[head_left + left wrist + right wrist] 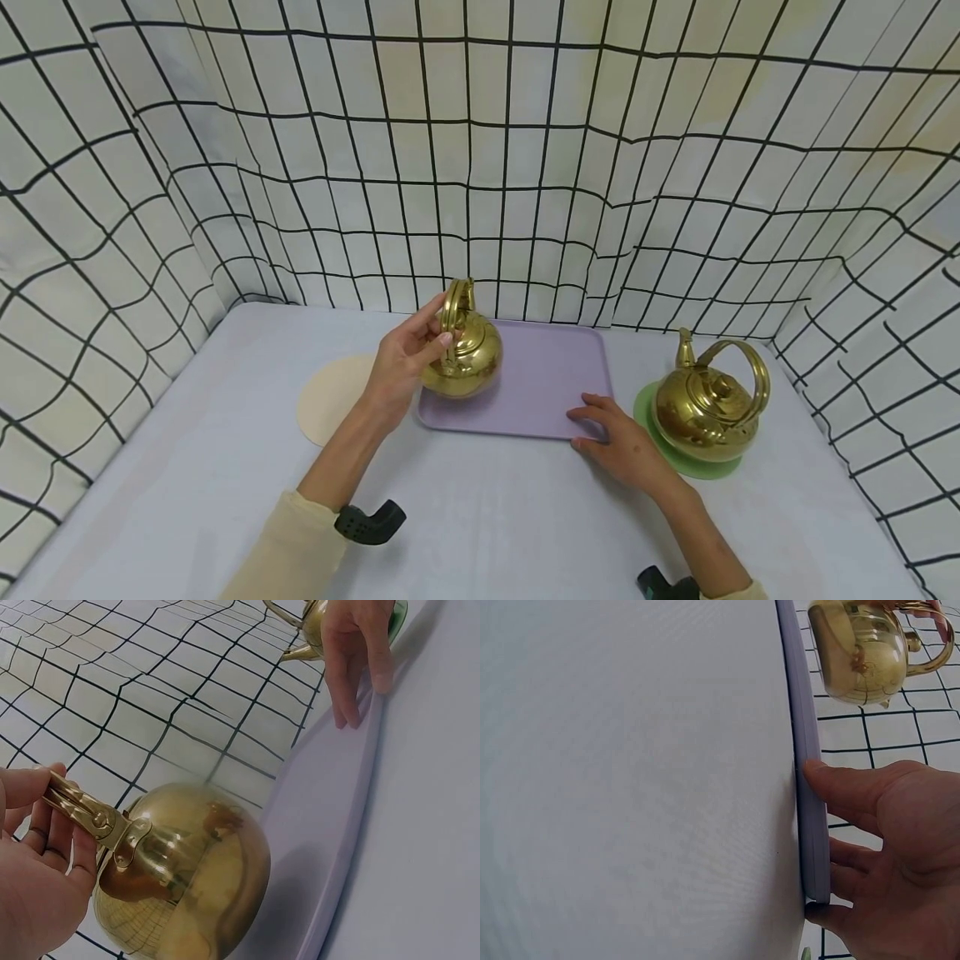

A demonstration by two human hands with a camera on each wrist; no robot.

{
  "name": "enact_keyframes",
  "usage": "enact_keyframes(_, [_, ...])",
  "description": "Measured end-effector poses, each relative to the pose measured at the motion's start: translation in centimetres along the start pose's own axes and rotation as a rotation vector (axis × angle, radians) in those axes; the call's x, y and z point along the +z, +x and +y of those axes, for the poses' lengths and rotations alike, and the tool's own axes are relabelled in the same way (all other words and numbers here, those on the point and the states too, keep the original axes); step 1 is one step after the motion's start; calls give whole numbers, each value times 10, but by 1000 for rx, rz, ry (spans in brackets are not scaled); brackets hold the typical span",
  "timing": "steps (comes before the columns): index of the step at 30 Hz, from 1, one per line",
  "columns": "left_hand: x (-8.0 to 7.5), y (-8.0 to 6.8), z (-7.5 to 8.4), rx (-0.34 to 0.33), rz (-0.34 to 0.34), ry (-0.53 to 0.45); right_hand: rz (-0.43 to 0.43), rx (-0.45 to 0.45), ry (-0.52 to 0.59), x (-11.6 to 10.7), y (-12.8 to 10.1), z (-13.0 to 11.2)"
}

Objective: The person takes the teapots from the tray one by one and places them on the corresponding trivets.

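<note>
My left hand grips the upright handle of a brass teapot. The teapot hangs over the left part of a lilac tray, and its shadow falls on the tray in the left wrist view. My right hand rests at the tray's near right corner. In the right wrist view its thumb touches the tray's near edge, while the other fingers spread over the corner. A second brass teapot stands on a round green mat, just right of that hand.
A round cream mat lies left of the tray, partly behind my left forearm. White cloth covers the table. A white backdrop with a black grid closes off the back and both sides.
</note>
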State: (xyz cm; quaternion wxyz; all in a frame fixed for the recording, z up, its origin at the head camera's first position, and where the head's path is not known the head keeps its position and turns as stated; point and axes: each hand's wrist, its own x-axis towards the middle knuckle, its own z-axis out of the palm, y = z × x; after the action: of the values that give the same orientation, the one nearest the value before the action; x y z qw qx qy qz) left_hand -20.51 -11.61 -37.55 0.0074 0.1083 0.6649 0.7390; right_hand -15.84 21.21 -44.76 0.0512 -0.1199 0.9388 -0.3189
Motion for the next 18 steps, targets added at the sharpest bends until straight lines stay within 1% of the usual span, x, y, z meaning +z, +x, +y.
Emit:
enact_keyframes(12, [-5, -2, 2, -2, 14, 4, 3, 1, -4, -1, 0, 1])
enact_keyframes(18, [-10, -4, 1, 0, 26, 14, -5, 8, -6, 0, 0, 1])
